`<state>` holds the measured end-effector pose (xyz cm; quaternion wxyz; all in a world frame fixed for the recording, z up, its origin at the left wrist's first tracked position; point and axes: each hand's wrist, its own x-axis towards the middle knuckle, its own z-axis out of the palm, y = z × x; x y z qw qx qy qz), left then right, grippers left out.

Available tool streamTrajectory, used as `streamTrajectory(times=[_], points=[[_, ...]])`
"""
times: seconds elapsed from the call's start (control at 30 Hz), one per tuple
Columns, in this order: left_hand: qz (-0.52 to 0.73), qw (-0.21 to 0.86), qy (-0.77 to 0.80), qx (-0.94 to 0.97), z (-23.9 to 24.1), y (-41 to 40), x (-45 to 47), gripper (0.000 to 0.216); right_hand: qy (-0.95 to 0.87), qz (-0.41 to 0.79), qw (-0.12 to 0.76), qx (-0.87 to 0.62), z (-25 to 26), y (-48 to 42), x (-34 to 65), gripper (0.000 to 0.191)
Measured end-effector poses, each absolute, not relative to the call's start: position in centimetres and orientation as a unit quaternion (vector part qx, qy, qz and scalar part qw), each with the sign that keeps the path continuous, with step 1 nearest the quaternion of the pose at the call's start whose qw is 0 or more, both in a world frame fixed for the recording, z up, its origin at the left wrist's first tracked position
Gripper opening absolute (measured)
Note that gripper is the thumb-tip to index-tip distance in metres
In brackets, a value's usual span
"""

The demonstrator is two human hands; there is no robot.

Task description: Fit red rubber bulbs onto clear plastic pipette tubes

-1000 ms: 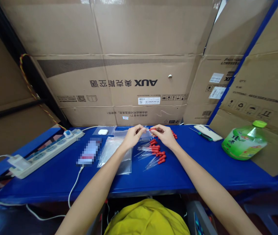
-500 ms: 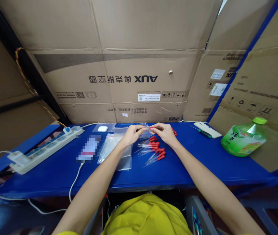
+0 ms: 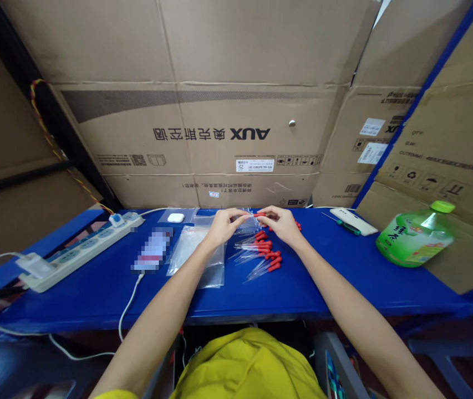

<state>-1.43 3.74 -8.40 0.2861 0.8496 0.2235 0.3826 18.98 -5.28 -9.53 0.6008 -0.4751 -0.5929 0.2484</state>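
At the back of the table my left hand [image 3: 227, 224] pinches a thin clear tube. My right hand [image 3: 283, 224] has its fingertips closed on a red rubber bulb [image 3: 258, 214], which meets the tube's end, so the two look like one dropper. How far the tube sits inside the bulb I cannot tell. Loose clear tubes [image 3: 249, 226] lie just under my hands, and red bulbs [image 3: 298, 226] show beside my right hand, partly hidden by it. Nearer to me is a pile of several droppers [image 3: 264, 254], red ends to the right.
Clear plastic bags [image 3: 197, 255] lie left of the droppers, near a phone [image 3: 153, 250] on a cable. A power strip [image 3: 82, 252] runs along the left side. On the right are a screwdriver [image 3: 349, 226], a white bar-shaped object [image 3: 359, 220] and a green bottle [image 3: 413, 238].
More of the red bulb shows between my fingertips now, and my right fingers have shifted slightly on it. My left hand stays almost in place; the pile looks the same.
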Motion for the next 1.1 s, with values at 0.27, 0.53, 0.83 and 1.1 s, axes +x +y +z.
streamTrajectory(times=[0.27,0.53,0.83,1.1], points=[[0.446,0.576,0.243,0.641,-8.5,3.9,-1.1,0.051,-0.556,0.251,0.634,-0.475,-9.2,-5.2,19.3,0.041],[0.436,0.706,0.194,0.523,-8.0,1.8,0.0,0.053,-0.592,0.226,0.614,-0.471,-10.2,-5.3,17.9,0.033],[0.463,0.689,0.161,0.534,-8.3,1.3,0.5,0.051,-0.601,0.183,0.619,-0.471,-9.9,-5.8,17.7,0.03],[0.477,0.717,0.144,0.487,-8.3,1.2,0.8,0.044,-0.606,0.182,0.617,-0.467,-10.1,-5.8,17.5,0.033]])
